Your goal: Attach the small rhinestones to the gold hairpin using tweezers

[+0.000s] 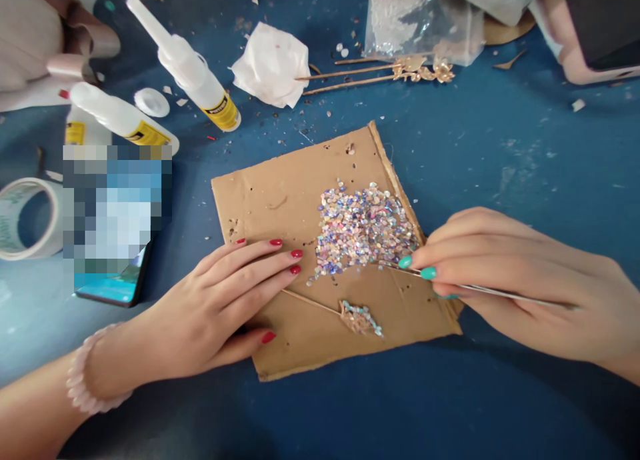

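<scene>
A brown cardboard sheet (280, 200) lies on the blue table and carries a heap of iridescent sequins (363, 227). My left hand (220, 307), with red nails, lies flat and open on the cardboard's near left part. A thin gold stick (310, 301) runs out from under its fingers to a small ornament (360, 319) partly covered with sequins. My right hand (515, 280), with teal nails, pinches a thin metal tool (500, 292). The tool's tip touches the near edge of the sequin heap.
Two white glue bottles (193, 70) (117, 117), a tape roll (27, 217) and a phone (113, 283) lie at the left. A crumpled tissue (273, 63), gold hair sticks (380, 73) and a clear bag of beads (417, 20) sit at the back. Scraps litter the table.
</scene>
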Demonstrator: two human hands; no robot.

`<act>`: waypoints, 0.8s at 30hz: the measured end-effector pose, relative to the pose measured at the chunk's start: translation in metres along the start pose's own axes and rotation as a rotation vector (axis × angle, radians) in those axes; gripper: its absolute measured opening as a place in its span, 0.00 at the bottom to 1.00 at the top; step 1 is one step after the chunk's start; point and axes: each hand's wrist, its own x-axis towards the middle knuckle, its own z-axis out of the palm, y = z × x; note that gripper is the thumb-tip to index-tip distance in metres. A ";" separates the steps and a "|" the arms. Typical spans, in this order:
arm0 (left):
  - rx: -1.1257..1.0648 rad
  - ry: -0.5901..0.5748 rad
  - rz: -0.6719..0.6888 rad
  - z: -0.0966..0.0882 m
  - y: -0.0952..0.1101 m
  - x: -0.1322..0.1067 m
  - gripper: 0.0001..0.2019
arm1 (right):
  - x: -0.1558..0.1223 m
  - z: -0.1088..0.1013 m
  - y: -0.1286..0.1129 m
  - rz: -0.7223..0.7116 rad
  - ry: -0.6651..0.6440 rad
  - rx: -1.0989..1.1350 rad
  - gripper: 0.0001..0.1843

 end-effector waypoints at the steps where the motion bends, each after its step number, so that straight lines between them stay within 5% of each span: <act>1: -0.002 0.000 -0.001 0.000 0.000 0.000 0.25 | 0.001 0.000 0.001 -0.003 -0.003 0.005 0.09; 12: -0.043 0.032 0.014 -0.002 0.000 0.000 0.22 | 0.002 0.001 -0.006 0.000 0.002 0.077 0.08; 24: -0.084 0.079 0.097 -0.002 0.006 0.000 0.17 | 0.008 0.007 -0.015 0.003 -0.143 0.148 0.09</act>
